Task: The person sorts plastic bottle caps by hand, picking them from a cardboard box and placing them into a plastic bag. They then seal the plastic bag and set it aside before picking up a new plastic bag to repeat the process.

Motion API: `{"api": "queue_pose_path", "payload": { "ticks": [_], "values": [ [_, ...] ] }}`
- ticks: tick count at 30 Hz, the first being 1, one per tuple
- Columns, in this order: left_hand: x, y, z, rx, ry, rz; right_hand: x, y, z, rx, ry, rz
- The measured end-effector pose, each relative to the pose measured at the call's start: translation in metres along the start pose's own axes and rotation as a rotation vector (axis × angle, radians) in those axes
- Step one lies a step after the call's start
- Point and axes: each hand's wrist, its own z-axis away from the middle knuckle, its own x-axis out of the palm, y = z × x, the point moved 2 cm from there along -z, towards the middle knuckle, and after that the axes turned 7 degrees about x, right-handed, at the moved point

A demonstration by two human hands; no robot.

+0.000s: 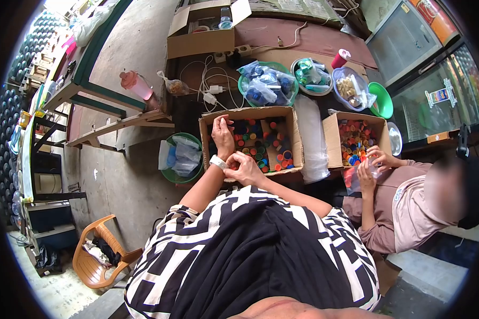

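Over the near left part of an open cardboard box, my left hand is raised with its fingers stretched upward and nothing visible in it. A pale band circles my left wrist. My right hand touches that wrist and the band, its fingers bent around them. Many bottle caps, red, orange, green and blue, lie inside the box, which has a cardboard divider standing in it.
At the right, a person holds a clear plastic bag by a second box of caps. Bowls of bagged items stand behind. A green basin is at left, beyond it a chair.
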Motion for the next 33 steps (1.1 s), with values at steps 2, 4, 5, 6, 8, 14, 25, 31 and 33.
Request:
{"api": "queue_pose_path", "payload": {
  "ticks": [2,4,5,6,8,14,25,31,33],
  "values": [
    [-0.003,0.003,0.002,0.035,0.001,-0.050,0.000,0.002,0.002,0.141,-0.074,-0.120],
    [-0.004,0.008,0.003,0.127,-0.017,-0.142,0.003,0.009,0.002,0.195,-0.135,-0.200],
    [-0.004,0.010,0.003,0.126,-0.019,-0.143,0.007,0.018,0.000,0.184,-0.137,-0.249],
    [-0.004,0.013,0.004,0.138,-0.020,-0.146,0.008,0.022,-0.001,0.184,-0.134,-0.248],
    [-0.004,0.020,0.004,0.151,-0.027,-0.147,0.009,0.028,-0.001,0.201,-0.149,-0.198],
    [-0.004,0.040,-0.001,0.582,-0.143,-0.488,0.001,0.030,0.000,0.274,-0.211,-0.107],
    [-0.008,0.000,0.063,0.462,-1.110,-0.557,-0.037,0.005,0.017,0.367,-0.276,-0.512],
    [-0.040,0.036,0.093,-0.028,-1.348,-0.253,-0.048,0.016,0.013,0.379,-0.307,-0.500],
    [-0.064,0.054,0.086,-0.670,-1.198,-0.050,-0.039,0.014,0.014,0.344,-0.428,-0.426]
  ]
}}
